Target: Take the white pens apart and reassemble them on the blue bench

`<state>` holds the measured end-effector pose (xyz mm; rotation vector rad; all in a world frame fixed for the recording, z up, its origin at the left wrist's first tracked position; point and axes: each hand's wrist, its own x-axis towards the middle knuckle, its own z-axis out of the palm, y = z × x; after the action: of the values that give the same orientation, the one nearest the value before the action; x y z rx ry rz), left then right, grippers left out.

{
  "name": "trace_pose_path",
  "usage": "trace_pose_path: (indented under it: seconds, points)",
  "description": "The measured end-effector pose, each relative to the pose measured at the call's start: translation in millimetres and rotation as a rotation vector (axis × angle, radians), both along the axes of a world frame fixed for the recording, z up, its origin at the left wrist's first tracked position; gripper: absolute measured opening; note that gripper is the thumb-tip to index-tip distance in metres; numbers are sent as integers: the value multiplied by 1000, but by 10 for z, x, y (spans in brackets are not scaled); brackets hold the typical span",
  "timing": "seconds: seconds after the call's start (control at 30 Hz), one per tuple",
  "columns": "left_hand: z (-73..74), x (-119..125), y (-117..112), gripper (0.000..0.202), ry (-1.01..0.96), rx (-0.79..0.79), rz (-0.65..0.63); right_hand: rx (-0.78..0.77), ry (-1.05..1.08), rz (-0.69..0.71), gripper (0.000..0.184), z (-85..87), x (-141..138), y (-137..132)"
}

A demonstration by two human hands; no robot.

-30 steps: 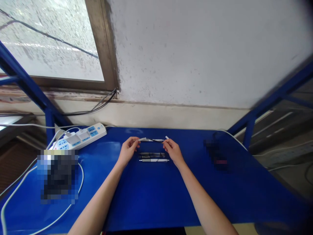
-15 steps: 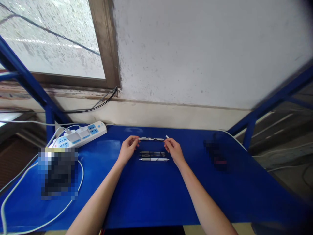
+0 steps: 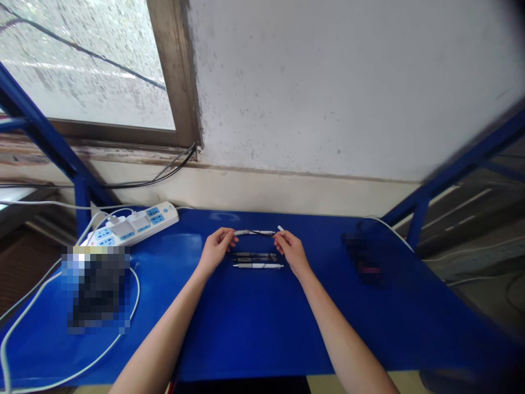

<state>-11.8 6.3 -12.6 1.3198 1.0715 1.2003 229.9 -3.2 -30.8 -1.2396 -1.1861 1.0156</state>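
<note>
Near the far edge of the blue table (image 3: 246,328), a slim pen (image 3: 254,232) is held crosswise, pinched narrowly at each end by the left hand (image 3: 217,250) and right hand (image 3: 292,253); two more pens (image 3: 258,260) lie just nearer, parallel.

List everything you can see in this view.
Slim item: one, white and black, held between both hands at the table's far edge.
Pens: three, two dark and one white, lying side by side near the hands.
Table top: one, glossy blue, under everything.
Power strip: one, white with blue sockets, far left of the table.
Cables: several, white, on the table's left.
Pixelated objects: two, too blurred to identify, left and right on the table.
Window: one, brown frame, upper left.
Wall: one, white, behind the table.
Left hand: one, bare, left of the pens.
Right hand: one, bare, right of the pens.
</note>
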Motion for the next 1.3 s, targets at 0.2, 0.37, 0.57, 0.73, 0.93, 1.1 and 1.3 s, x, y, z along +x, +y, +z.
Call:
trace_pose_path:
  seconds: [0.2,0.37,0.57,0.73,0.93,1.1,1.3]
  points:
    - [15,15,-26,35,7,-5,-17,-13,12,5,32,5,1,-3]
    - [17,24,-28,35,-40,-32,-24,-3,-4,36,31,2,8,0]
    - [20,28,-29,34,-134,-75,-22,-21,24,33,31,-8,15,10]
    - [36,35,-35,36,-160,-96,-14,-27,39,20,30,-9,9,15]
    - [69,37,-47,36,-168,-101,-15,-36,8,25,31,7,9,11]
    - [106,28,-63,36,-119,-78,-5,-20,18,14,32,7,15,8]
    - [81,32,-67,33,-43,-44,-25,13,128,45,25,48,29,-10]
